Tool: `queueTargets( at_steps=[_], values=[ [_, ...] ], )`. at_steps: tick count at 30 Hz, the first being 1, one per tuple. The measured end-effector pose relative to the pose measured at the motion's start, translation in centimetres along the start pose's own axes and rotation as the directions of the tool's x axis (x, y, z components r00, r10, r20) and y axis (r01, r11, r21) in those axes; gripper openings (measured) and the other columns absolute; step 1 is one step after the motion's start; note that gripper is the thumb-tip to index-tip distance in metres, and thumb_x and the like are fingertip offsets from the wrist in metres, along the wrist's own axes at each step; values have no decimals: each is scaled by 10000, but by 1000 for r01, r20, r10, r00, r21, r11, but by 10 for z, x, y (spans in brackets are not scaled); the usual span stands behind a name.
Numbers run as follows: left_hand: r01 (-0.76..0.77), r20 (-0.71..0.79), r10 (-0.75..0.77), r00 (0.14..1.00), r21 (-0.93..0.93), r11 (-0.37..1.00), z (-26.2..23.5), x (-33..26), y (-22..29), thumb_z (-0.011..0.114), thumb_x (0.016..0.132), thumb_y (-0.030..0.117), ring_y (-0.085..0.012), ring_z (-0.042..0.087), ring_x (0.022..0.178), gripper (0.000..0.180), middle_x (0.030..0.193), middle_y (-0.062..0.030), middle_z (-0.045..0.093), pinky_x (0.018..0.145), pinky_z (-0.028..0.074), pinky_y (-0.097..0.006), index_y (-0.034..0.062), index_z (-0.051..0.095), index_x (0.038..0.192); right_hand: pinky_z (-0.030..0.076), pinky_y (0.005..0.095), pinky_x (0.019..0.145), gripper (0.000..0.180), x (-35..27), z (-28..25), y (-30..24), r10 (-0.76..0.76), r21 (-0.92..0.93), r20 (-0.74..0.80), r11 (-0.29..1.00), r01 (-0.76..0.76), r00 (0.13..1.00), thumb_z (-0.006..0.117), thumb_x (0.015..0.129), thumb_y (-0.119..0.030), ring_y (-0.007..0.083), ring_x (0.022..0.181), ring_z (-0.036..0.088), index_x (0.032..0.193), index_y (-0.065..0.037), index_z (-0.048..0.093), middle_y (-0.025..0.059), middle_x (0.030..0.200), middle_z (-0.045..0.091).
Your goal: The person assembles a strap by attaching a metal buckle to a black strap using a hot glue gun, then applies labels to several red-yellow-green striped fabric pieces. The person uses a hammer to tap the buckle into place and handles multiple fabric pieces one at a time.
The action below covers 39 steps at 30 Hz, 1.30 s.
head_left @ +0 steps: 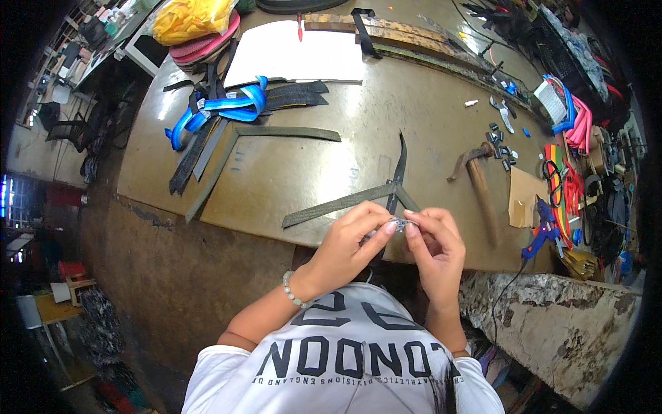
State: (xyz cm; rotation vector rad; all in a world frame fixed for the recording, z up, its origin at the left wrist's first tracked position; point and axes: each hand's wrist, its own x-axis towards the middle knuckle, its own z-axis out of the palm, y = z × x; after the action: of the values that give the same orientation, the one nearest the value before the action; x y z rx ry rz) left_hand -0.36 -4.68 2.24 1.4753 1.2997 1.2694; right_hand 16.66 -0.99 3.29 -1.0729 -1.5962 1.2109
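Note:
At the table's near edge my left hand [353, 238] and my right hand [437, 243] meet, thumbs and fingers closed in a pinch. Between their fingertips is a small shiny grey piece [399, 224], mostly covered, its kind unclear. Just beyond the hands lies an olive strap [331, 205], folded or joined near its right part, where a narrow black strip [400, 157] crosses it and curves away. A second olive strap [276, 132] lies bent farther left. Right of my right hand rests a hammer [480, 190] with a wooden handle.
On the right are a blue glue gun [545, 228] with a cord, brown cardboard [522, 196], several small dark pieces [500, 146] and cutters [505, 116]. Blue ribbon [234, 106], black strips [298, 96], an open notebook [296, 52] and yellow bagged material [192, 21] lie far left.

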Motion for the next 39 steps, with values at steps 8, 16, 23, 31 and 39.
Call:
queueTargets(
  at_steps=[8,16,23,31,39],
  values=[
    [86,-161,-73,984,76,993,5,1,7,713,900,106,-112,564,705,174,987,-71,644,647,475,-266,16,712,1049,571,246,813,168,8,4,3,32,365,-6,931,-28,999,646,891,94,151,986,646,1058,91,660,112,1100,608],
    [207,-119,-220,968,-108,972,-1,5,2,746,876,111,-65,599,754,200,920,-41,720,692,491,-219,25,743,1057,531,262,885,274,11,-2,2,124,451,145,874,-177,982,660,911,35,138,1007,635,1183,55,625,95,1129,624],
    [228,-104,-243,964,-139,964,0,3,2,758,866,121,-41,566,716,212,878,-25,721,659,471,-196,31,751,1058,538,252,846,207,11,-3,6,107,409,158,898,-164,982,661,920,24,127,966,640,1123,65,651,84,1074,635],
    [269,-110,-284,952,-131,954,0,2,-1,771,856,112,-47,570,713,193,871,-29,723,654,474,-201,15,754,1022,536,238,828,180,11,-2,10,150,428,158,880,-205,976,684,907,20,113,932,641,1078,61,647,71,1012,655],
    [215,-125,-221,967,-62,975,-5,2,-4,759,866,128,-65,594,715,174,857,-64,722,653,492,-228,22,756,1004,534,221,778,184,17,-10,14,235,430,248,843,-324,940,691,912,-8,94,871,638,1077,62,647,69,982,669]
  ],
)
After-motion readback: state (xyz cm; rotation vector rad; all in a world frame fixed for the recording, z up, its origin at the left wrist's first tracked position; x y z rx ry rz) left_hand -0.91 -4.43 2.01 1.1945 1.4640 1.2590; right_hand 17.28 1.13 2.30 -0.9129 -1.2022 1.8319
